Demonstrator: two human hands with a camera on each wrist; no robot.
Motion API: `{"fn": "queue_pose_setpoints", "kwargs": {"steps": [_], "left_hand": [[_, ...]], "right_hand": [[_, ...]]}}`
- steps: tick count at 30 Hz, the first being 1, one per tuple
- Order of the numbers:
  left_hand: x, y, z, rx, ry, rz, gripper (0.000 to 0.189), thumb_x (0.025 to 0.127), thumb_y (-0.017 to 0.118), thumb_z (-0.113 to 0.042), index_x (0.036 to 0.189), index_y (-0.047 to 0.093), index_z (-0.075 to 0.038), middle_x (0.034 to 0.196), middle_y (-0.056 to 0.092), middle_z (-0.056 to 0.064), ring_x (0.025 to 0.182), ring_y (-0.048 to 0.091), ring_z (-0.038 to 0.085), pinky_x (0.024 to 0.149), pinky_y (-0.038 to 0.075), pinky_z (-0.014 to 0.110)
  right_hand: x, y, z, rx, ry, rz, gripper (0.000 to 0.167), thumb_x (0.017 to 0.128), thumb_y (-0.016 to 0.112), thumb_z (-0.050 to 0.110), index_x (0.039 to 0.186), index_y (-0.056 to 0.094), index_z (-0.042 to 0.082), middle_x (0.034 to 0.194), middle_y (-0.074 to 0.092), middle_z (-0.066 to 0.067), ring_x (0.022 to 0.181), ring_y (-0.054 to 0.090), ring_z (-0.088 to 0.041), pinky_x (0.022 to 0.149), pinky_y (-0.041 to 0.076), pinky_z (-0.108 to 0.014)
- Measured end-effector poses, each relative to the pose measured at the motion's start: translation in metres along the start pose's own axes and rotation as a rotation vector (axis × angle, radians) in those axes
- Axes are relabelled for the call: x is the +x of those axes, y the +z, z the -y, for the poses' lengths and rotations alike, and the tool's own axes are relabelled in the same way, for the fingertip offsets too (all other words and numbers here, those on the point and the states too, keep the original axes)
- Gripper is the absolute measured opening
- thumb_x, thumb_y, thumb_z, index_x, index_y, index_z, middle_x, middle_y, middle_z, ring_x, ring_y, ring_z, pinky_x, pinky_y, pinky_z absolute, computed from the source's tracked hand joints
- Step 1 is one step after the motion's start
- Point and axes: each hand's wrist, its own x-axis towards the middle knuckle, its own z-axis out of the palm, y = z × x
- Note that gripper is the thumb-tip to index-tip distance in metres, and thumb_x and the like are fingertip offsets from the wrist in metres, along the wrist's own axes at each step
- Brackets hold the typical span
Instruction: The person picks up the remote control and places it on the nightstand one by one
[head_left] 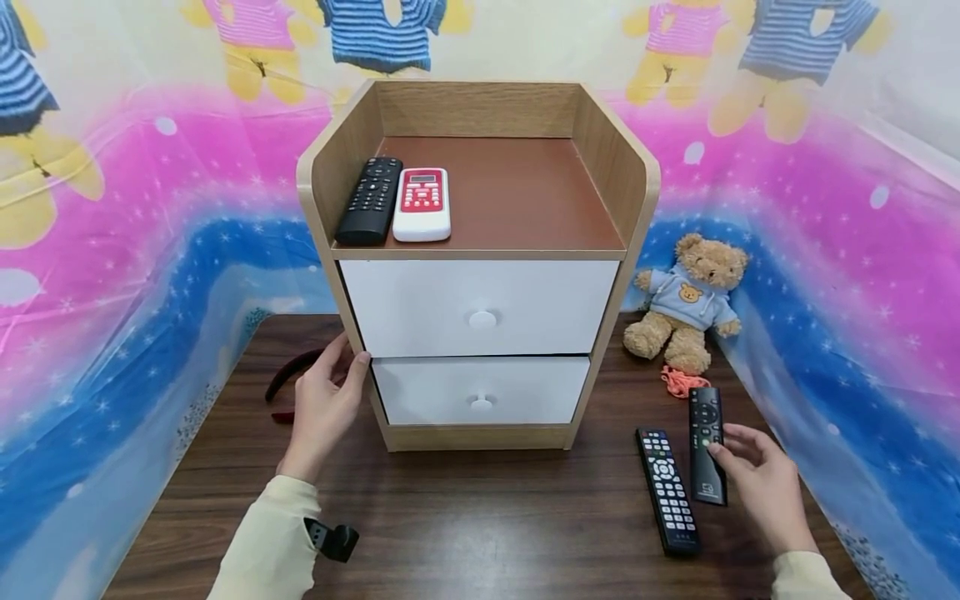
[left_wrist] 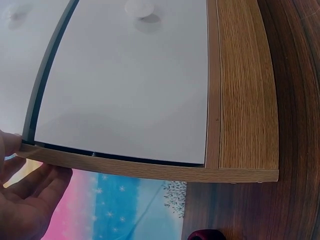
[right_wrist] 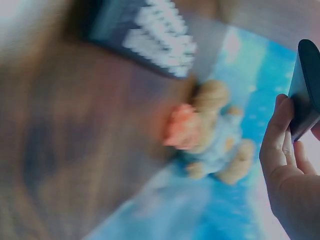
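Note:
My right hand (head_left: 765,483) holds a slim black remote control (head_left: 706,417) between thumb and fingers. In the right wrist view that remote (right_wrist: 305,95) shows edge-on, raised in the fingers. Just left of it on the table lies a longer black remote (head_left: 667,492) with white buttons. My left hand (head_left: 326,404) touches the left side of a small wooden cabinet (head_left: 480,437), thumb by the front edge and fingers along the outer side. Two white drawers (head_left: 420,308) with round knobs are closed. On the cabinet's top are another black remote (head_left: 371,200) and a white-and-red remote (head_left: 422,208).
A teddy bear (head_left: 690,296) in a blue shirt sits right of the cabinet, with coral-coloured yarn (head_left: 684,382) at its feet. A dark red band-like object (head_left: 288,375) lies behind my left hand. A patterned curtain (head_left: 135,333) surrounds the brown table (head_left: 480,525).

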Motion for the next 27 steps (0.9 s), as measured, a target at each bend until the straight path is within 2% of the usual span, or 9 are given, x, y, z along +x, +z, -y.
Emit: {"fn": "queue_pose_setpoints", "kwargs": {"steps": [3,7,9,14,19,21,24,27], "left_hand": [[0.000,0.000,0.001,0.006,0.001,-0.004,0.050,0.103,0.054,-0.030,0.147,0.047,-0.008,0.125,0.064,0.018,0.111,0.064,0.027,0.073,0.044,0.010],[0.001,0.000,0.002,0.009,0.009,-0.011,0.050,0.103,0.054,-0.031,0.147,0.047,-0.008,0.124,0.064,0.017,0.111,0.064,0.027,0.074,0.044,0.011],[0.001,0.001,0.002,0.009,0.008,-0.009,0.051,0.103,0.054,-0.031,0.148,0.047,-0.008,0.124,0.064,0.018,0.111,0.064,0.027,0.074,0.044,0.010],[0.001,0.001,0.003,0.008,0.002,-0.006,0.051,0.103,0.054,-0.032,0.148,0.046,-0.008,0.127,0.064,0.017,0.112,0.064,0.026,0.076,0.048,0.015],[0.001,0.000,0.003,0.007,0.008,-0.013,0.052,0.103,0.054,-0.032,0.149,0.046,-0.008,0.129,0.063,0.017,0.115,0.063,0.026,0.083,0.054,0.038],[0.001,0.001,0.003,0.007,0.009,-0.013,0.052,0.103,0.054,-0.032,0.149,0.045,-0.008,0.128,0.063,0.017,0.115,0.063,0.027,0.084,0.053,0.042],[0.001,0.002,0.003,0.006,0.011,-0.016,0.052,0.103,0.054,-0.032,0.148,0.046,-0.007,0.127,0.064,0.016,0.113,0.063,0.026,0.083,0.054,0.040],[0.001,0.003,0.004,0.006,0.012,-0.020,0.052,0.103,0.054,-0.031,0.148,0.046,-0.007,0.127,0.064,0.017,0.113,0.063,0.026,0.081,0.053,0.028]], "right_hand": [[-0.004,-0.008,0.022,0.038,-0.094,0.000,0.056,0.095,0.068,0.034,0.138,0.053,0.001,0.123,0.064,-0.015,0.084,0.054,0.017,0.070,0.047,-0.008],[-0.012,-0.017,0.054,0.149,-0.185,-0.038,0.052,0.093,0.072,0.026,0.136,0.056,0.003,0.107,0.066,0.014,0.087,0.061,0.014,0.073,0.050,-0.009],[-0.018,-0.021,0.071,0.238,-0.202,-0.058,0.048,0.091,0.075,0.019,0.134,0.058,0.005,0.102,0.065,0.022,0.088,0.064,0.010,0.073,0.051,-0.011],[-0.034,-0.031,0.113,0.439,-0.258,-0.065,0.046,0.087,0.076,0.006,0.131,0.062,0.006,0.106,0.070,0.011,0.089,0.069,0.000,0.073,0.053,-0.014],[-0.047,-0.040,0.154,0.516,-0.363,-0.029,0.045,0.087,0.075,0.003,0.130,0.062,0.003,0.111,0.071,0.002,0.093,0.070,-0.006,0.076,0.053,-0.016],[-0.051,-0.044,0.171,0.514,-0.403,-0.029,0.044,0.087,0.075,0.002,0.129,0.063,0.002,0.114,0.071,0.001,0.093,0.071,-0.007,0.075,0.053,-0.016],[-0.057,-0.049,0.196,0.509,-0.453,-0.037,0.043,0.087,0.075,0.002,0.128,0.064,0.002,0.114,0.071,-0.001,0.092,0.071,-0.009,0.075,0.054,-0.017],[-0.060,-0.051,0.220,0.551,-0.482,-0.019,0.042,0.087,0.076,0.004,0.127,0.065,0.003,0.115,0.071,-0.004,0.090,0.072,-0.012,0.067,0.055,-0.019]]}}
